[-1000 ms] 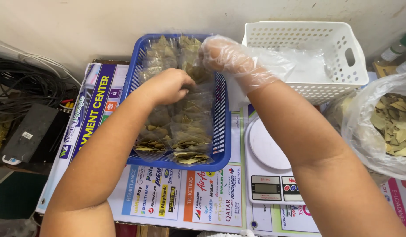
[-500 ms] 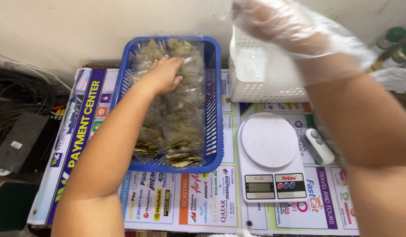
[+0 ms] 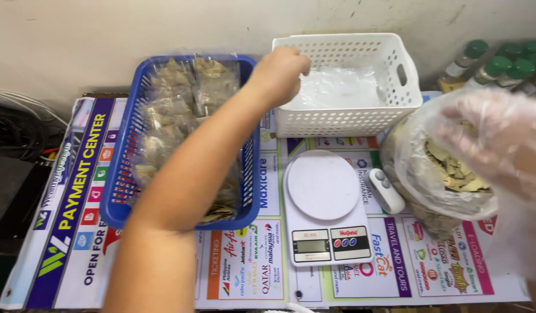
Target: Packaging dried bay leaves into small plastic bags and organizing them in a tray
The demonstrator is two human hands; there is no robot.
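My left hand [image 3: 281,72] is bare and reaches across to the near-left corner of the white basket [image 3: 395,110]. Its fingers are curled loosely at the rim, over clear plastic bags [image 3: 337,90] lying on the basket floor. I cannot tell whether it grips one. The forearm passes diagonally over the blue basket [image 3: 114,203], which is packed with sealed packets of dried leaves [image 3: 175,98]; it covers the basket's right half.

My right hand [image 3: 499,139] wears a clear plastic glove and is blurred, raised at the right edge above the open bag of dried leaves [image 3: 436,185]. Fingers are spread, nothing seen held.

Edges: the two baskets stand side by side against the wall [image 3: 105,35], a narrow gap between them. The white basket's front wall sits just behind the kitchen scale [image 3: 326,208], whose round platter is bare. A small white device [image 3: 386,190] lies between the scale and the leaf bag, close to both.

Surroundings: green-capped bottles [image 3: 499,61] crowd the far right corner behind the bag. A printed banner [image 3: 71,203] covers the table. Dark cables [image 3: 19,133] lie off its left edge. Open room remains along the near edge, ahead of the scale.
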